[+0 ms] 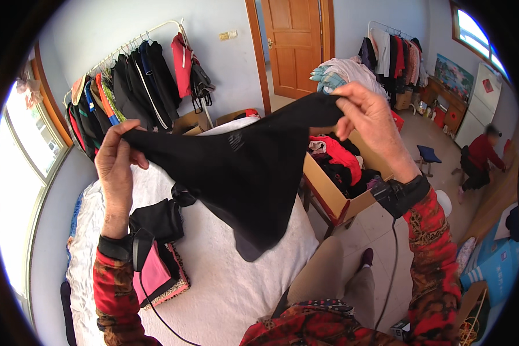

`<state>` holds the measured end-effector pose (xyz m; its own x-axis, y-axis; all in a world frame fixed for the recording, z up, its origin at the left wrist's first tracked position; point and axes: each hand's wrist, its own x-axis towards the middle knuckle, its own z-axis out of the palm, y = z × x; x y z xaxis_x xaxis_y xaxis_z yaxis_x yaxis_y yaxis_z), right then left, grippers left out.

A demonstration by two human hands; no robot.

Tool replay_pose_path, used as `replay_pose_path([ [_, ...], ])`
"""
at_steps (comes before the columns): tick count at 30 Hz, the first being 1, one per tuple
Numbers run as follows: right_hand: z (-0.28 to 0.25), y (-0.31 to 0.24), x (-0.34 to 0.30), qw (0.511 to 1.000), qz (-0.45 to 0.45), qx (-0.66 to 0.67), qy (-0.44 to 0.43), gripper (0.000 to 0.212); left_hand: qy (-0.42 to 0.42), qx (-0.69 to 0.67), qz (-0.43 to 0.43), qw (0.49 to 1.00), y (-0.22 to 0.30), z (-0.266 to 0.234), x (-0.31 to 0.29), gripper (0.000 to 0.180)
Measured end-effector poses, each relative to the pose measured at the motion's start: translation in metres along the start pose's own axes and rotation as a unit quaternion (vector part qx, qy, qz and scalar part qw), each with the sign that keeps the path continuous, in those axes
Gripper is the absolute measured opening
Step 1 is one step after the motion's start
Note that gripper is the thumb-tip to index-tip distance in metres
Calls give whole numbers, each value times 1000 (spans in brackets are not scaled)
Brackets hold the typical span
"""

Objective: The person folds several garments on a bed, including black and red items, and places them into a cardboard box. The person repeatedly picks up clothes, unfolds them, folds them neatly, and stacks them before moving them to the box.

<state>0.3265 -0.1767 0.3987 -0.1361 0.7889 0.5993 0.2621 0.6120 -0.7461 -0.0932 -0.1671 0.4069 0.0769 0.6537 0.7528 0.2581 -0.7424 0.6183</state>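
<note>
A black garment [242,179] is stretched in the air between my hands, sagging to a point low in the middle; I cannot tell its exact kind. My left hand [115,164] pinches one upper end of it, and my right hand [368,115] grips the other end, higher up. Below hangs a bed with a white cover [219,300]. On it, near my left wrist, lies a pile of folded clothes [158,268] in pink, black and leopard print, with a folded black cloth [157,220] beside it.
An open cardboard box [360,205] of red and black clothes stands right of the bed. Clothes racks [135,86] line the far left and far right [389,55]. A person [481,153] in red sits low at right, near a blue stool [428,154]. Cables hang from both wrists.
</note>
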Motion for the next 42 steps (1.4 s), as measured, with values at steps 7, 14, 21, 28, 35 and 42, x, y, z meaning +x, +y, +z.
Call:
replay_pose_path([
  [7, -11, -15, 0, 998, -13, -2, 65, 15, -28, -28, -70, 997, 2, 10, 0, 32],
  [14, -12, -26, -10, 996, 8, 6, 85, 16, -109, -36, -152, 982, 8, 18, -5, 33],
  [21, -10, -31, -15, 997, -1, 29, 72, 16, -152, 185, -30, 971, 3, 39, -18, 30],
  [28, -23, -45, -21, 996, -28, 4, 88, 15, -115, 131, 59, 983, -2, 31, -2, 21],
  [35, -19, 4, 5, 996, 1, -14, 87, 19, -104, -19, -74, 992, -52, 26, 20, 22],
  [42, 27, 58, 51, 991, -65, 12, 119, 13, -25, -29, -87, 995, -98, 27, 57, 22],
])
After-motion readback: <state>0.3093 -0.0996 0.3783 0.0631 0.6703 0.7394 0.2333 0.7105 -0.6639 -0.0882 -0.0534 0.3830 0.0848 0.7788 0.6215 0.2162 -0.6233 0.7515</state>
